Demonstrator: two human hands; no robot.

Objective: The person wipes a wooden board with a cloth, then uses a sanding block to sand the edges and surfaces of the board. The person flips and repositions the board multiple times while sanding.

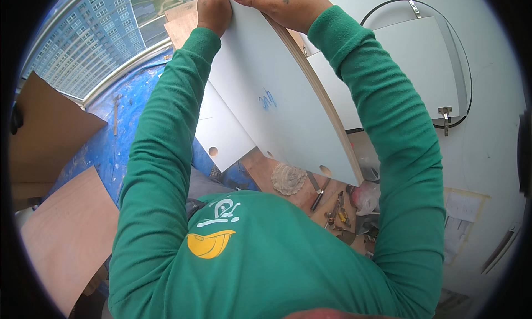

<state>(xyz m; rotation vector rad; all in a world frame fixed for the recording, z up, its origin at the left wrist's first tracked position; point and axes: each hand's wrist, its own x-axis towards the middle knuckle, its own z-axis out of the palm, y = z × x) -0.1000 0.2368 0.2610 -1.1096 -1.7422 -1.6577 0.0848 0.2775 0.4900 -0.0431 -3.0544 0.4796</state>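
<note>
A white-faced plywood panel (286, 103) with blue handwriting and a round hinge hole stands tilted before me. Both my hands are at its top end. My left hand (214, 11) is closed around the far corner, its fingers mostly hidden by the wrist. My right hand (282, 3) grips the top edge, thumb on the near side and fingers partly cut off by the picture's rim. Behind it, to the left, is another white panel (224, 132) with a round hole. At the right, a white door panel (419, 65) with metal hinges rests against the wall.
Hammer (319, 198), pliers-like tools (336, 209) and a crumpled cloth-like bundle (289, 179) lie on a plywood board below. Blue sheeting (120, 111) covers the floor by the window. Brown boards (70, 236) stand at the left. A plastic bag (368, 198) lies near my right arm.
</note>
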